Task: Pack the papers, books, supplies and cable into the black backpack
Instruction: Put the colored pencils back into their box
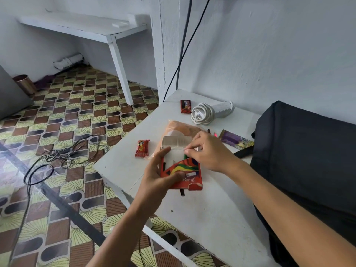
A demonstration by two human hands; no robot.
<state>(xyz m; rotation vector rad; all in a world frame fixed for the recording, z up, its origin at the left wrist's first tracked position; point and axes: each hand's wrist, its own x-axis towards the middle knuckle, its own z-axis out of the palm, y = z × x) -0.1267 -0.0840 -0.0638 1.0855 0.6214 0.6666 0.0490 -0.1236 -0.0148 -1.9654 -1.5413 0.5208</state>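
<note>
My left hand (163,170) holds the pencil box (185,174) above the tabletop's (212,218) left edge; my right hand (208,151) pinches its flap. Light, crushable card: I'd hold its sides.

The white worktop (202,218) carries a coiled white cable (202,113); beside the cable lie a red packet (185,106), an orange pouch (181,129), a purple wrapper (235,139) and the black backpack (308,151); farther off, a red sweet (142,148).
</note>
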